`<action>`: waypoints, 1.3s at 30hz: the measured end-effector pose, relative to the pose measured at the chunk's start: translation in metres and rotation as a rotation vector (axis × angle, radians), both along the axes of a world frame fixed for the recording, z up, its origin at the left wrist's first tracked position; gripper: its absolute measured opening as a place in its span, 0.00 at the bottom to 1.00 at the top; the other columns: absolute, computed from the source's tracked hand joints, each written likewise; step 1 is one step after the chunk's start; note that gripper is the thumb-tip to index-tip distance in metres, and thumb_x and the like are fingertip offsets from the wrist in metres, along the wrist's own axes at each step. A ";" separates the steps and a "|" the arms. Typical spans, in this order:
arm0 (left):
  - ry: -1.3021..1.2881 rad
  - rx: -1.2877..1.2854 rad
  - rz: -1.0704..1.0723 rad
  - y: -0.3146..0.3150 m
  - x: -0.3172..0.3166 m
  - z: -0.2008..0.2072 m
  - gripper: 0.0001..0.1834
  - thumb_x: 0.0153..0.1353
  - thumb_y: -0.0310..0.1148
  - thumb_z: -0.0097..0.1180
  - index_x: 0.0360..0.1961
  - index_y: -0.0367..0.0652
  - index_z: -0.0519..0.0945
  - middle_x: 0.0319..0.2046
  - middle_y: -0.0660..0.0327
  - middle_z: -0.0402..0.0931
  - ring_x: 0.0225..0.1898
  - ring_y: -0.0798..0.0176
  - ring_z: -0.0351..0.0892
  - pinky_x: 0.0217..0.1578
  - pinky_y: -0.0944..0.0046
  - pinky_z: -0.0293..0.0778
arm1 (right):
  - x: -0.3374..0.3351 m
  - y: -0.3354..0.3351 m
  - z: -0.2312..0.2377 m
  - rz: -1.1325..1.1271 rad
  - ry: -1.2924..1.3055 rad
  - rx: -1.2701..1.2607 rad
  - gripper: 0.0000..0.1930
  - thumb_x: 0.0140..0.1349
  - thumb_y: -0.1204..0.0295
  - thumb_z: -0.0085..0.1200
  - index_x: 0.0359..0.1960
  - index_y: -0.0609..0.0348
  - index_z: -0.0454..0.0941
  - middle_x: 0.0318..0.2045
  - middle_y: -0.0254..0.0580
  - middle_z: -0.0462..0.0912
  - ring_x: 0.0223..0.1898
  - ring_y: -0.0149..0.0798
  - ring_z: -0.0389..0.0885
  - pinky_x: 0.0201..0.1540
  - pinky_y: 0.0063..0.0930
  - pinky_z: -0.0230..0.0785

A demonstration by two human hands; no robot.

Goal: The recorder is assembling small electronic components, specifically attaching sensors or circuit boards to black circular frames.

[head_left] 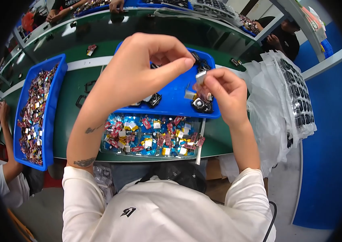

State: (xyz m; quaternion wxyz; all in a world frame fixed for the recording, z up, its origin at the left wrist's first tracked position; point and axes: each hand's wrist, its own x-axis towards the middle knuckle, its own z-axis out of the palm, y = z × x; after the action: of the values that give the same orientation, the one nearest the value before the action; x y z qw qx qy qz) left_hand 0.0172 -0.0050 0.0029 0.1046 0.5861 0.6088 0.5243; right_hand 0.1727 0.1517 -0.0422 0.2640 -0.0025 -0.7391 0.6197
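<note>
Workpiece: a small, silver, flat rectangular piece (pixel 201 77), raised over the right part of a shallow blue plastic tray (pixel 173 105) with a raised rim.
Key relation: from where I stand, the silver piece lies just beside the left fingertips, to their right and slightly nearer the wearer; a narrow gap shows between. I judge this gap to be the governing relation.
Long axis: not certain; the piece appears tilted, and its full outline is partly covered by fingers.
Nearer hand: the right hand (pixel 228 94), which has the piece in its fingertips.
Right grip: thumb and forefinger pinched on the silver piece; a blurred reddish part (pixel 202 91) shows below it. Whether the two are joined cannot be told.
Right pose: forearm rising nearly upright from the lower right, fingers curled, thumb pointing up and left.
Left grip: thumb and forefinger of the left hand (pixel 147 66) brought close together at the tips; whether anything is pinched there cannot be told.
Left pose: forearm slanting up from the lower left, wrist bent, back of the hand uppermost, thumb extended to the right.
Below the right hand: a black rounded housing (pixel 202 106) in the tray.
Nearest the wearer: a clear plastic tray (pixel 147 155) of mixed red, silver and yellow components.
</note>
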 end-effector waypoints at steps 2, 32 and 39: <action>-0.036 -0.003 0.001 -0.001 0.003 0.004 0.09 0.57 0.30 0.59 0.35 0.34 0.81 0.28 0.63 0.80 0.31 0.75 0.76 0.34 0.73 0.71 | -0.012 0.002 0.013 -0.047 0.039 -0.102 0.07 0.65 0.74 0.49 0.37 0.67 0.73 0.33 0.45 0.81 0.35 0.33 0.82 0.36 0.22 0.75; -0.397 0.196 0.024 0.020 0.010 -0.011 0.19 0.54 0.20 0.58 0.48 0.36 0.74 0.32 0.64 0.76 0.34 0.75 0.73 0.38 0.75 0.71 | -0.039 0.004 0.039 -0.067 0.073 0.046 0.08 0.64 0.72 0.51 0.36 0.66 0.72 0.24 0.39 0.81 0.27 0.23 0.79 0.29 0.15 0.68; -0.372 0.263 0.029 0.017 0.013 -0.006 0.14 0.55 0.20 0.56 0.45 0.34 0.76 0.33 0.63 0.75 0.34 0.75 0.73 0.38 0.75 0.70 | -0.036 0.009 0.042 -0.008 -0.008 -0.039 0.09 0.63 0.73 0.52 0.41 0.66 0.72 0.26 0.39 0.81 0.29 0.25 0.79 0.33 0.18 0.70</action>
State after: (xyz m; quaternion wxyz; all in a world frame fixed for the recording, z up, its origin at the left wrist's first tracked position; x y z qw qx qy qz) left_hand 0.0304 0.0125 -0.0033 0.1302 0.4793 0.5137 0.6996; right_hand 0.1363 0.1612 0.0002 0.2635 -0.0128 -0.7279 0.6329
